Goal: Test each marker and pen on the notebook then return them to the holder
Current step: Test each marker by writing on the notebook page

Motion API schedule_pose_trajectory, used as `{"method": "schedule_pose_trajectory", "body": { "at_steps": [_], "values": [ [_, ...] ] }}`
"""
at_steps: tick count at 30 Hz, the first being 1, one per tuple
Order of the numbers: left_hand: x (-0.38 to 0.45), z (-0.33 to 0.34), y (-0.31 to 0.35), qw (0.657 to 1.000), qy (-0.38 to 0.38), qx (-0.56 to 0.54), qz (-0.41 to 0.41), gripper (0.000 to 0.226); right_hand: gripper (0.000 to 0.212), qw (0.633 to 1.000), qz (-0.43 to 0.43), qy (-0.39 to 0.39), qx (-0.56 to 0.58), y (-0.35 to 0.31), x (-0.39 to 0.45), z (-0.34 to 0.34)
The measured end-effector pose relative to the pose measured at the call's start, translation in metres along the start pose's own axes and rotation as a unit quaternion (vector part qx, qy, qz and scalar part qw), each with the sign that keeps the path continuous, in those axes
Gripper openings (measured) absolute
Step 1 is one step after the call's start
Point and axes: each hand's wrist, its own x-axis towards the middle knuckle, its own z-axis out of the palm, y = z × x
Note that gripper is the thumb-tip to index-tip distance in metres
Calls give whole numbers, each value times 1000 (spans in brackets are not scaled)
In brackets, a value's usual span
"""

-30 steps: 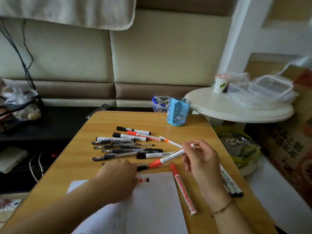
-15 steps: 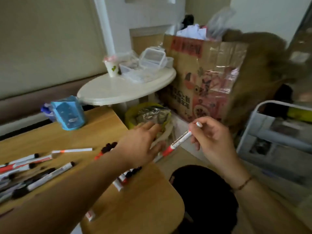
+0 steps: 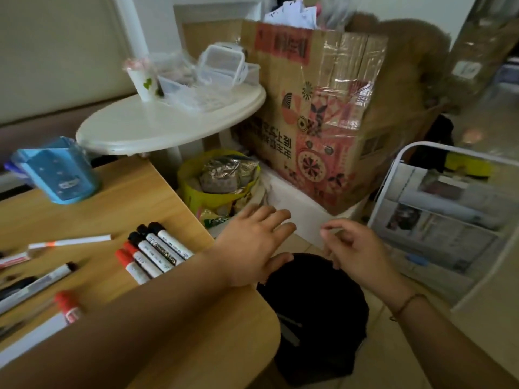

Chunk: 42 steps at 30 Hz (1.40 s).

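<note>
My left hand [image 3: 252, 245] reaches past the wooden table's right edge with its fingers spread and empty, above a black bin [image 3: 317, 313]. My right hand [image 3: 356, 248] hovers beside it over the same bin, fingers loosely curled, holding nothing. The blue pen holder [image 3: 56, 172] stands at the table's far side. Several capped black and red markers [image 3: 154, 252] lie side by side near the right edge. A white pen with an orange band [image 3: 70, 242] and a red-capped marker [image 3: 67, 306] lie further left. The notebook's white page [image 3: 28, 341] shows at the lower left.
A round white side table [image 3: 168, 122] with a cup and plastic boxes stands behind the wooden table [image 3: 157, 197]. A yellow bag [image 3: 219, 178] and a large cardboard box [image 3: 323, 108] sit on the floor. A white rack [image 3: 449, 220] stands on the right.
The red marker that my right hand pinched is gone from it, and the hand is empty now. Both hands have dropped lower over the black bin.
</note>
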Motion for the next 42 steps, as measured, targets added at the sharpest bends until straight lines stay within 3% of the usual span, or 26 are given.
{"method": "schedule_pose_trajectory", "body": {
  "at_steps": [8,13,19,23,27,29,33,36,38,40,42],
  "values": [
    [-94,-47,-37,990,16,-18,-139,53,8,991,-93,-23,93,-78,2,48],
    [-211,-72,-56,955,16,-32,-295,48,6,967,-199,-126,96,-148,-10,119],
    [-329,-65,-53,886,87,-46,-454,34,16,908,-324,-231,-132,-228,-1,242],
    [-356,-60,-54,843,164,-60,-508,34,19,845,-413,-203,-273,-270,8,317],
    [-359,-60,-54,834,196,-75,-511,31,18,807,-393,-192,-397,-282,20,368],
    [-361,-60,-54,836,207,-85,-502,28,18,809,-365,-214,-409,-279,23,378],
    [-365,-61,-53,826,256,-90,-493,30,20,826,-350,-206,-392,-276,21,372],
    [-368,-64,-54,796,367,-97,-472,35,17,865,-341,-169,-326,-275,9,338],
    [-369,-65,-54,784,419,-94,-448,38,11,901,-325,-187,-220,-272,-11,308],
    [-369,-64,-55,794,404,-61,-451,40,6,932,-262,-244,-62,-272,-39,283],
    [-368,-63,-57,811,365,-20,-456,34,28,928,-177,-312,100,-273,-64,271]
  ]
}}
